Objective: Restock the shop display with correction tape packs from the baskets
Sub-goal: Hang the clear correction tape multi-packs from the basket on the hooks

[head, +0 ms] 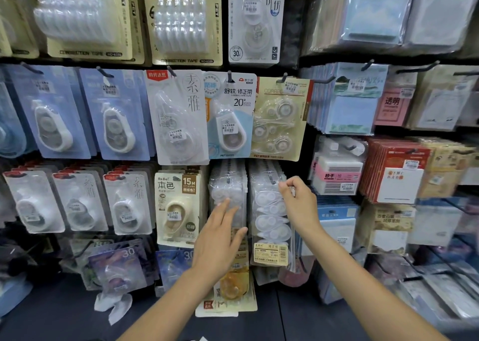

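The clear correction tape pack (270, 219) hangs on the display's lower row, its top corner pinched by the right hand (298, 203). The left hand (220, 239), fingers straight and holding nothing, presses the neighbouring clear packs (228, 193). Best to line the hole up with the peg, mostly hidden behind crowded stock; the beige pack (177, 206) hangs close by.

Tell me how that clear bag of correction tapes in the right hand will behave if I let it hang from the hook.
The clear bag is probably floppy: it is thin film, pinched at its top corner by the right hand. It likely hangs bottom-heavy, with tapes stacked down its length. The film looks glossy, so it may slip in a loose grip.
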Available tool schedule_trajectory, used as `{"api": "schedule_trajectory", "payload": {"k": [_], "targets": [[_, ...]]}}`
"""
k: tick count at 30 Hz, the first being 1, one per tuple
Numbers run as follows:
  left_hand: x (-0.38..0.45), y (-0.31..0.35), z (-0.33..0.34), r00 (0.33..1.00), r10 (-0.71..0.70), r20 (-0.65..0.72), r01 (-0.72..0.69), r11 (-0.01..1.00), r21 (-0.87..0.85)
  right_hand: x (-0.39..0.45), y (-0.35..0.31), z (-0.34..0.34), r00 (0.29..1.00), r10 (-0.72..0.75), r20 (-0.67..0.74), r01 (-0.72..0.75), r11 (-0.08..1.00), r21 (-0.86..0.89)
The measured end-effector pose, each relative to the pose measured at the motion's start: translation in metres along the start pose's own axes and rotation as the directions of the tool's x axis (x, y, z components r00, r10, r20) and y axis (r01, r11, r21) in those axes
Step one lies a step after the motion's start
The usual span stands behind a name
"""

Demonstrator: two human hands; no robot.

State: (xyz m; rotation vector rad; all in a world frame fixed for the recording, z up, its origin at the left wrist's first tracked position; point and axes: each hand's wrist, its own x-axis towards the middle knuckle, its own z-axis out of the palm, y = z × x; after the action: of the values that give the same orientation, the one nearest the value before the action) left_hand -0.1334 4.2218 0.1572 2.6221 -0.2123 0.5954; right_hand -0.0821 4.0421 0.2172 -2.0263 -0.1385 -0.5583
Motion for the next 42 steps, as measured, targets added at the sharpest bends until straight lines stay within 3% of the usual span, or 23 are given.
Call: {"api": "schedule_trajectory", "payload": {"k": [20, 25, 30, 33, 35, 37, 38, 40, 42], "targets": [[-0.002, -0.008, 0.007, 0.999, 0.047, 0.012, -0.047, 0.999, 0.007, 0.028, 0.005, 0.023, 0.992, 0.120, -0.041, -0.122, 0.991, -0.061], [-0.014, -0.008, 0.000, 0.999, 0.036, 0.024, -0.033, 0.993, -0.116, 0.016, 0.000, 0.021, 0.991, 0.107, -0.076, -0.108, 0.994, -0.005], [-0.087, -0.053, 0.005, 0.998, -0.055, -0.036, 0.045, 0.972, -0.231, -0.039, 0.016, 0.026, 0.968, 0.038, -0.250, -0.022, 0.998, 0.066], [-0.152, -0.106, 0.020, 0.968, -0.252, 0.019, 0.249, 0.938, -0.242, -0.105, 0.038, 0.050, 0.937, -0.022, -0.348, 0.091, 0.979, 0.183], [-0.197, -0.140, 0.031, 0.912, -0.405, 0.065, 0.410, 0.891, -0.194, -0.160, 0.064, 0.081, 0.964, 0.011, -0.264, 0.054, 0.970, 0.235], [-0.233, -0.166, 0.041, 0.841, -0.525, 0.131, 0.539, 0.834, -0.118, -0.219, 0.091, 0.122, 0.992, 0.119, -0.031, -0.109, 0.967, 0.230], [-0.247, -0.175, 0.046, 0.806, -0.568, 0.166, 0.583, 0.810, -0.063, -0.248, 0.104, 0.142, 0.974, 0.192, 0.122, -0.213, 0.958, 0.191], [-0.265, -0.185, 0.053, 0.768, -0.607, 0.203, 0.613, 0.789, 0.036, -0.304, 0.132, 0.182, 0.834, 0.366, 0.412, -0.423, 0.904, 0.053], [-0.278, -0.188, 0.060, 0.800, -0.560, 0.215, 0.550, 0.828, 0.109, -0.346, 0.151, 0.214, 0.606, 0.514, 0.607, -0.570, 0.813, -0.119]]}}
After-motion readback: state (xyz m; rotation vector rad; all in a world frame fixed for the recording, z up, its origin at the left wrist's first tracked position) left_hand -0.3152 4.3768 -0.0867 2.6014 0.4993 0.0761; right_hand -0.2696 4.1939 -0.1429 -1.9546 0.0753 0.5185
